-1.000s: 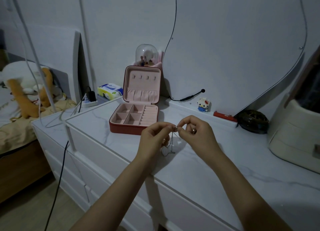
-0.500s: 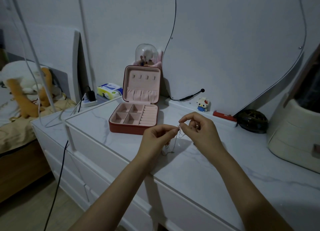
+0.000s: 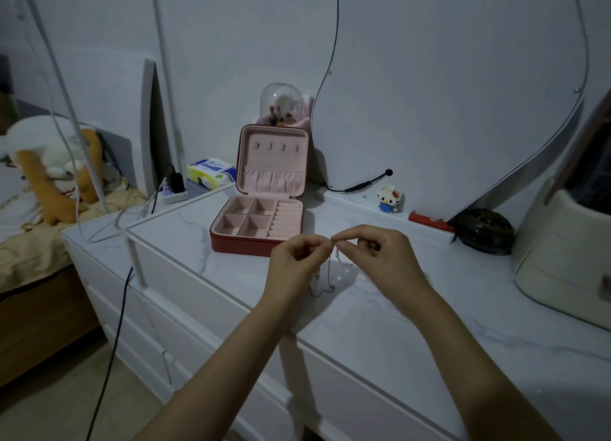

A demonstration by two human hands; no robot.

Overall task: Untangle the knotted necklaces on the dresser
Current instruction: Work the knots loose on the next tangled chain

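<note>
Thin knotted necklaces (image 3: pixel 328 273) hang in a tangle above the white marble dresser top (image 3: pixel 380 315), their lowest loops near the surface. My left hand (image 3: pixel 296 260) pinches the chains at the top between thumb and forefinger. My right hand (image 3: pixel 373 252) pinches them right beside it, fingertips almost touching. A short strand droops under my right fingers. The light is dim, so the single chains are hard to tell apart.
An open red jewellery box (image 3: pixel 261 222) with pink compartments stands just behind my hands. Along the wall sit a small toy figure (image 3: pixel 390 198), a red bar (image 3: pixel 429 221) and a dark round object (image 3: pixel 486 230). A cream container (image 3: pixel 562 258) stands at the right. Cables hang at left.
Both hands stay pinched together on the chains. They have shifted slightly, and a strand now droops under my right fingers.
</note>
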